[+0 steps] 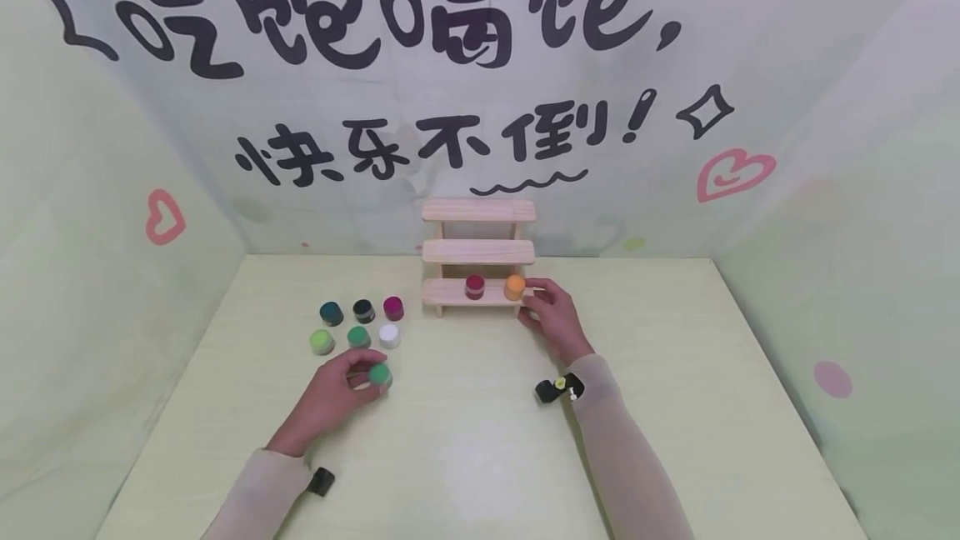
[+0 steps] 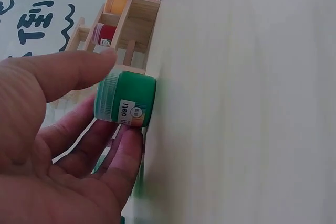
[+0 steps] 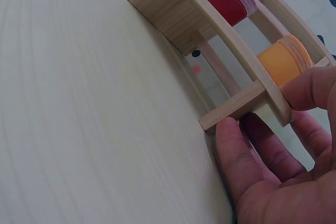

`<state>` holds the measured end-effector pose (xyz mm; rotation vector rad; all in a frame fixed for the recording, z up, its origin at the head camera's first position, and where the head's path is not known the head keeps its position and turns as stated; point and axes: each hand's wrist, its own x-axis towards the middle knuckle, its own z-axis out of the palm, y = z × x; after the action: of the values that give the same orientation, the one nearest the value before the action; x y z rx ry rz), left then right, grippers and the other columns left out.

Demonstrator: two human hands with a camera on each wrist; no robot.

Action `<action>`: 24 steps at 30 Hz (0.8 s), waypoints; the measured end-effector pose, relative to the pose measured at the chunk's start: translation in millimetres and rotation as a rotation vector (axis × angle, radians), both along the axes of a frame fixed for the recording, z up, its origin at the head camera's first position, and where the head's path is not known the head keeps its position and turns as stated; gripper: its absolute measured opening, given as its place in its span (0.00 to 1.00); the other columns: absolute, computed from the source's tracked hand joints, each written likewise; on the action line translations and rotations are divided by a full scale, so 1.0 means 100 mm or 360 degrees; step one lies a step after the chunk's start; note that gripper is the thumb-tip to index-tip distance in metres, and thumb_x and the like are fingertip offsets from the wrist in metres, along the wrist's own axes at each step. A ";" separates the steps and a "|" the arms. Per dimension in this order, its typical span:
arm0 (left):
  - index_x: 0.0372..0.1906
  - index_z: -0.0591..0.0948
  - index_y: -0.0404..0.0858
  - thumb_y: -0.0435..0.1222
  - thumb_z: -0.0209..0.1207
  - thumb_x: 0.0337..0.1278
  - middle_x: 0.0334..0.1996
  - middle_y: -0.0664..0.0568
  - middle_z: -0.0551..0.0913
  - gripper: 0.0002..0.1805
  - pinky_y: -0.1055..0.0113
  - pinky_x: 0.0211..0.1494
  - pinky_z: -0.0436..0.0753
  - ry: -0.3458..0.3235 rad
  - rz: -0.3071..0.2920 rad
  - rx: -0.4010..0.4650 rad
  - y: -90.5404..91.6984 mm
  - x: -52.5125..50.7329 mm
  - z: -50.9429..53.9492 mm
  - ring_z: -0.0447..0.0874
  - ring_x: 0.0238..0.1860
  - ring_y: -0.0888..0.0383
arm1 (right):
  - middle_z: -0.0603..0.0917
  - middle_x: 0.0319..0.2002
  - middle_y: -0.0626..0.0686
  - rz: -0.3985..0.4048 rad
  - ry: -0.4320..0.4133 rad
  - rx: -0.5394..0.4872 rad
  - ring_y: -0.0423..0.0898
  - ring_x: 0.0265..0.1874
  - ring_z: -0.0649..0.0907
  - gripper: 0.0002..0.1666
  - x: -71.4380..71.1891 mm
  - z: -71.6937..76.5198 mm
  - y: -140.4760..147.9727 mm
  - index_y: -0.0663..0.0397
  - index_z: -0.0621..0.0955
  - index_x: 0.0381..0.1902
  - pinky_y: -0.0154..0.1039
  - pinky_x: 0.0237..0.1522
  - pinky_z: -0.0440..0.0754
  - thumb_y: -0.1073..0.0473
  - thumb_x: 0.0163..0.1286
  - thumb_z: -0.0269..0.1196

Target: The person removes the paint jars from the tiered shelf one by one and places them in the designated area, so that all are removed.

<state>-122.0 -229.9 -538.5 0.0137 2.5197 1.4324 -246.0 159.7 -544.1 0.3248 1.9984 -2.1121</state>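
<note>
My left hand pinches a green paint jar between thumb and fingers, just in front of a group of other jars. The jar's clear lid faces left in the left wrist view, and part of a white label shows. At the right end of a three-step wooden rack, my right hand grips the lowest step, thumb at the step's end and fingers by the leg beneath. An orange jar stands on that step close to the thumb; whether they touch I cannot tell. Left of it stands a dark red jar.
Left of the rack, two short rows hold several jars, among them a teal jar, a black jar, a magenta jar, a lime jar and a white jar. A printed cloth wall stands behind the table.
</note>
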 end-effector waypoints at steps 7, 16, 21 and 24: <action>0.64 0.82 0.45 0.40 0.72 0.64 0.62 0.46 0.84 0.25 0.50 0.69 0.85 0.0044 0.0018 0.0018 0.04 -0.07 0.16 0.85 0.63 0.43 | 0.81 0.52 0.56 0.0003 0.0000 0.0005 0.49 0.48 0.86 0.22 0.01 0.01 0.00 0.50 0.79 0.66 0.38 0.52 0.91 0.65 0.76 0.62; 0.63 0.82 0.45 0.42 0.72 0.65 0.63 0.44 0.83 0.23 0.47 0.72 0.82 0.0145 0.0018 0.0068 0.20 -0.22 0.32 0.83 0.66 0.43 | 0.81 0.50 0.55 0.0001 -0.0013 0.0015 0.48 0.48 0.86 0.22 0.02 0.02 -0.01 0.50 0.79 0.66 0.40 0.54 0.91 0.64 0.77 0.62; 0.63 0.81 0.44 0.43 0.71 0.67 0.64 0.43 0.83 0.23 0.47 0.72 0.82 0.0176 0.0032 0.0079 0.33 -0.32 0.40 0.82 0.66 0.43 | 0.82 0.53 0.57 0.0012 -0.0001 0.0006 0.49 0.49 0.86 0.21 0.01 0.01 -0.01 0.50 0.79 0.65 0.38 0.52 0.91 0.64 0.77 0.61; 0.63 0.82 0.44 0.45 0.70 0.67 0.63 0.44 0.83 0.23 0.48 0.71 0.83 0.0187 0.0053 0.0086 0.39 -0.37 0.40 0.83 0.65 0.44 | 0.82 0.53 0.56 0.0015 0.0004 -0.0002 0.49 0.49 0.86 0.21 0.01 0.02 -0.01 0.50 0.80 0.65 0.38 0.52 0.91 0.65 0.77 0.61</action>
<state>-158.7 -191.0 -498.2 0.0677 2.5849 1.5552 -244.6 158.7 -542.4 0.3114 1.9957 -2.1094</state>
